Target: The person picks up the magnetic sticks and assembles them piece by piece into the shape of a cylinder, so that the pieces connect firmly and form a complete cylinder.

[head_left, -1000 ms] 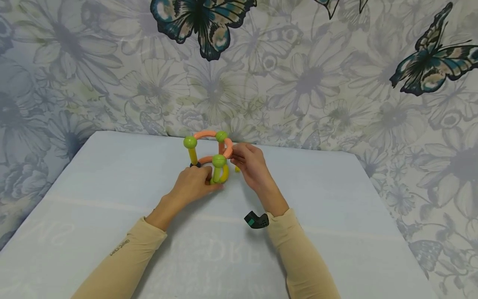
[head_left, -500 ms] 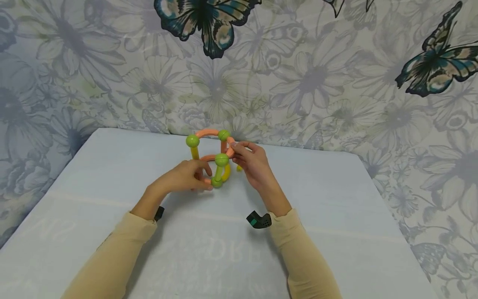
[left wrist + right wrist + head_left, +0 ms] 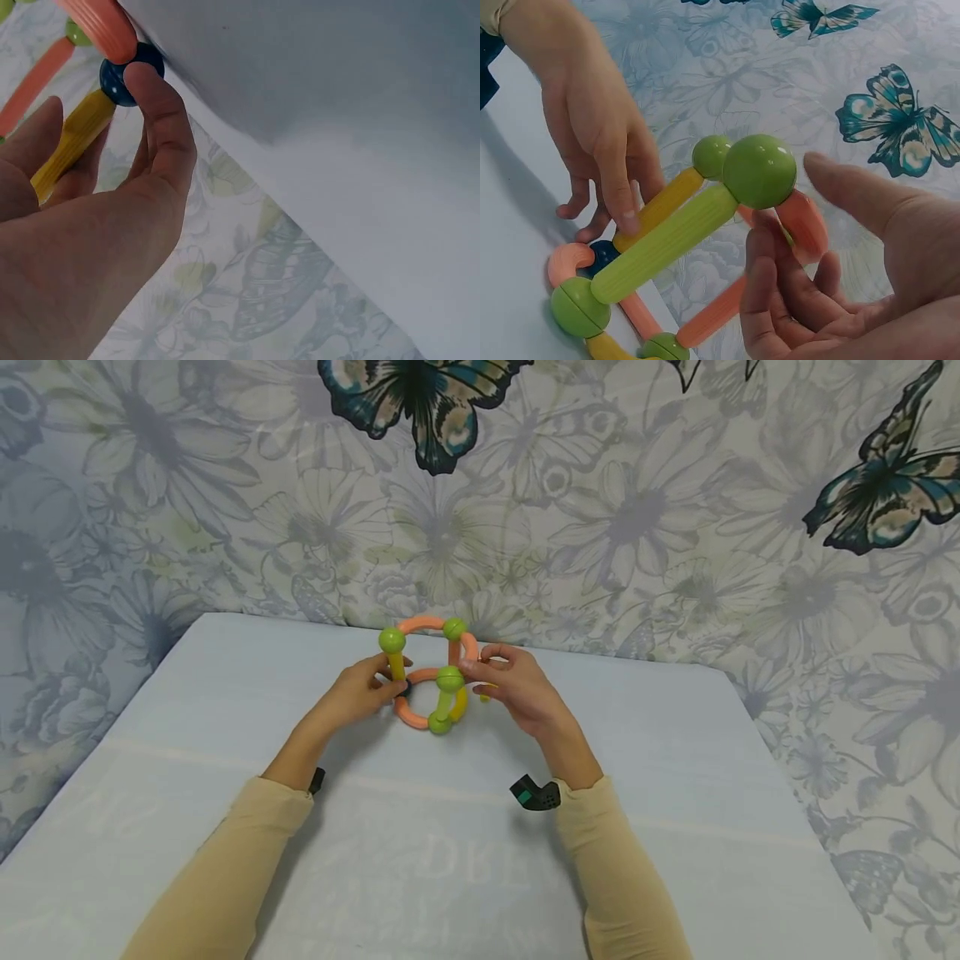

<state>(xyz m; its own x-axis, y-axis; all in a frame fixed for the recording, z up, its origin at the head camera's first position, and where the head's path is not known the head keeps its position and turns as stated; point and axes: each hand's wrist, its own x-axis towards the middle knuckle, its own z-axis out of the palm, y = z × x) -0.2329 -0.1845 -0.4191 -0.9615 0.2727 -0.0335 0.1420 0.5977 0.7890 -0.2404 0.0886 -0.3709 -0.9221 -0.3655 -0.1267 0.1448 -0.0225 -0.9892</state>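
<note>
A toy frame of rods and balls stands on the white table, with green balls (image 3: 450, 678), orange curved rods (image 3: 411, 717) and a green straight rod (image 3: 667, 241). My left hand (image 3: 360, 693) grips its left side, with fingers around the yellow straight rod (image 3: 73, 139) and one fingertip on the dark blue ball (image 3: 133, 75) at the rod's lower end. On the other side, my right hand (image 3: 525, 689) holds the upper orange curved rod (image 3: 806, 225) beside a green ball, fingers curled beneath it and thumb close to the ball. Fingers hide part of that rod.
A small yellow piece (image 3: 487, 692) lies behind the right hand, partly hidden. The patterned wall (image 3: 615, 552) rises directly behind the table's back edge. White table surface (image 3: 435, 860) extends in front of the frame. A black wrist device (image 3: 536, 793) sits by the right cuff.
My left hand has moved from the frame's lower front up and back to the yellow rod and blue ball. The right hand stays by the upper orange curve.
</note>
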